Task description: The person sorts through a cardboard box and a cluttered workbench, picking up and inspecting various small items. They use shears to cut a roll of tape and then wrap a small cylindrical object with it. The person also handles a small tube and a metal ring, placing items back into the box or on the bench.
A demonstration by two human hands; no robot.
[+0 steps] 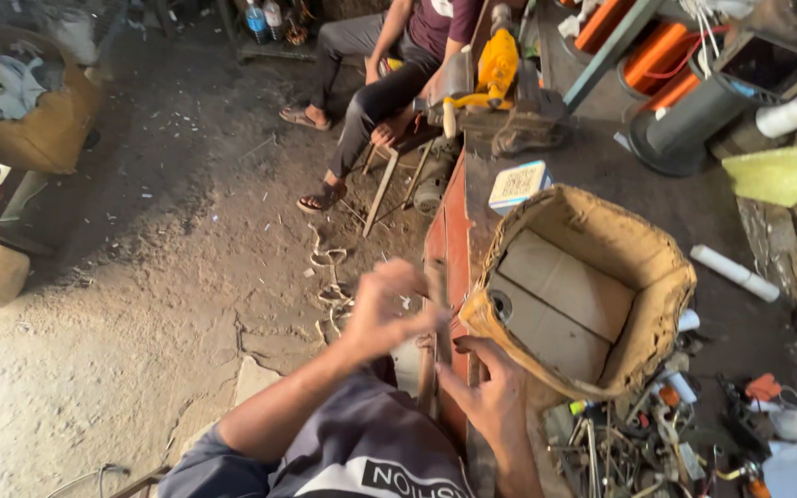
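Observation:
My left hand (382,312) is blurred, its fingers curled around the upper part of a narrow brown strip (436,288). The strip stands upright against the red front edge of the workbench (457,217). My right hand (488,392) is just below, fingers and thumb closed on the strip's lower part, close to the near corner of a worn open cardboard box (659,277). Flat grey slabs (565,300) lie inside the box.
Another person (389,65) sits on a stool at the bench's far end, beside a yellow power tool (495,65) and a vise (532,124). On the bench are a small printed box (517,183), a white tube (735,273), orange coils (661,60) and cluttered hand tools (643,438). A dirt floor lies to the left.

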